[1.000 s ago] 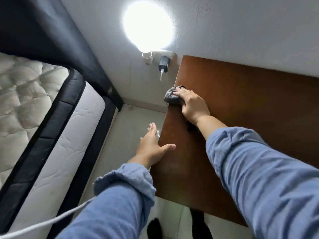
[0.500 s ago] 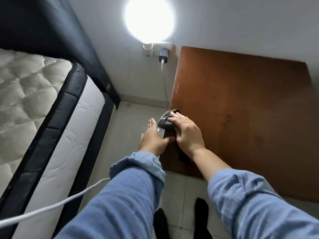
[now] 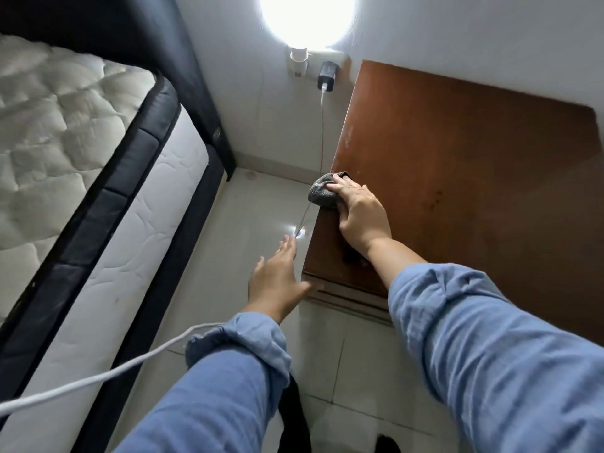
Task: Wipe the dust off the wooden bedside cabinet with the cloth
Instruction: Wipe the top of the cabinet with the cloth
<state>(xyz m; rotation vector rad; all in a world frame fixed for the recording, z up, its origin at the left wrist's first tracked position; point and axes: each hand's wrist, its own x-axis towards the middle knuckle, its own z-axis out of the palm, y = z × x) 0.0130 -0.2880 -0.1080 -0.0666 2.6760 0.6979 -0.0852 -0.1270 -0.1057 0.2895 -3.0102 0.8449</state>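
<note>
Two hands at work, split by role. Right hand (image 3: pixel 361 217) pressed flat over the grey cloth (image 3: pixel 322 193), fingers curled on it, bunching it against the left edge of the wooden cabinet (image 3: pixel 457 178) surface, likely to sweep dust off that side. Left hand (image 3: pixel 277 279) spread wide, gripping nothing, hovering over the floor (image 3: pixel 255 204) just beside the cabinet's near corner, probably for balance. Charger cable (image 3: pixel 322 125) hanging close by the cloth, easy to snag.

Right hand (image 3: pixel 361 217) reaches forward palm down, fingers curled closed; left hand (image 3: pixel 277 282) spreads flat, empty, lower.
</note>
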